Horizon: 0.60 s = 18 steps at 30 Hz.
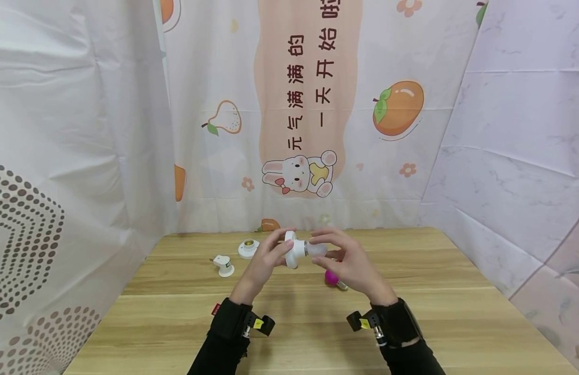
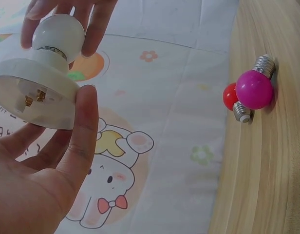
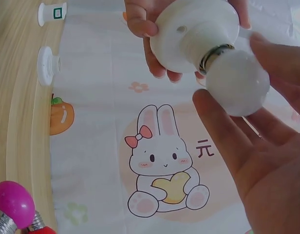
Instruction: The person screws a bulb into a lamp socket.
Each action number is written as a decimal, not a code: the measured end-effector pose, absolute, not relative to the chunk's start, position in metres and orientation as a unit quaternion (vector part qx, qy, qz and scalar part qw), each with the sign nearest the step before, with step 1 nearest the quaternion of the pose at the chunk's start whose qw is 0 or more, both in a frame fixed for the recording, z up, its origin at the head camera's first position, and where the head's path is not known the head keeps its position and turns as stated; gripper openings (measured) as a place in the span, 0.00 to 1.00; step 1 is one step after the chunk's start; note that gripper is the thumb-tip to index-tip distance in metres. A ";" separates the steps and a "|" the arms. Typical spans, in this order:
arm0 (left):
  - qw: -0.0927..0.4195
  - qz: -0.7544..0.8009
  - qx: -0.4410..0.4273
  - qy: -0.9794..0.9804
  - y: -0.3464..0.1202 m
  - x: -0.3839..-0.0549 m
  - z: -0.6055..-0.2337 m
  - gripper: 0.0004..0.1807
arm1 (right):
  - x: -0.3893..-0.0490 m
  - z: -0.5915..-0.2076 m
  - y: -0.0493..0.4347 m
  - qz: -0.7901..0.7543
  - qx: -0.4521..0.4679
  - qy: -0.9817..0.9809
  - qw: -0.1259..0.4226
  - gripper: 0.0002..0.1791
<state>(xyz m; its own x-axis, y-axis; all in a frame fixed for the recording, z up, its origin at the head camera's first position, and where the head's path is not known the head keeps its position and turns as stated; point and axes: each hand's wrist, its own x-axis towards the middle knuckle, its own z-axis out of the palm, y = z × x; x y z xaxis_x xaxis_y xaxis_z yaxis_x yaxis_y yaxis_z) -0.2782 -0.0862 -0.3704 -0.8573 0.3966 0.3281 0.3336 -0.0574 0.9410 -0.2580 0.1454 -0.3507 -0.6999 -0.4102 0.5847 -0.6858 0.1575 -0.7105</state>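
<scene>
Above the table my left hand (image 1: 267, 255) grips the round base of a white lamp socket (image 1: 291, 252), thumb and fingers on its rim. A white light bulb (image 1: 319, 250) sits in the socket's mouth, with a thin ring of its metal cap showing. My right hand (image 1: 352, 263) holds the bulb's globe between thumb and fingers. In the left wrist view, the open back of the socket (image 2: 67, 92) shows brass terminals. The right wrist view has the white bulb (image 3: 237, 83) pointing down and right between my right fingers.
On the wooden table (image 1: 177, 323), a magenta bulb (image 1: 331, 278) lies beside a red bulb (image 2: 230, 96). Farther left stand another round white socket (image 1: 248, 250) and a white socket with a plug (image 1: 224, 265). A printed curtain (image 1: 214, 172) hangs behind the table.
</scene>
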 end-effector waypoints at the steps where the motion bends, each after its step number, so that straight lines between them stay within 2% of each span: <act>1: 0.023 0.678 0.265 0.685 -0.086 -0.278 -0.370 0.29 | -0.258 -0.351 0.146 0.535 0.370 -0.749 0.126 0.20; 7: 0.025 0.680 0.262 0.685 -0.086 -0.278 -0.369 0.29 | -0.260 -0.352 0.148 0.524 0.367 -0.760 0.110 0.26; 18: 0.022 0.678 0.265 0.685 -0.086 -0.279 -0.371 0.30 | -0.261 -0.351 0.149 0.520 0.354 -0.771 0.093 0.28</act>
<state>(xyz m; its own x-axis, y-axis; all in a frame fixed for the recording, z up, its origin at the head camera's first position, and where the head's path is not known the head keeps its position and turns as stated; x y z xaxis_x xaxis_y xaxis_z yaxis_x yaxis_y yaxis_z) -0.2791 -0.0855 -0.3710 -0.8581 0.3938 0.3295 0.3336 -0.0601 0.9408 -0.2610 0.1494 -0.3511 -0.7313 -0.4499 0.5125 -0.6438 0.2075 -0.7365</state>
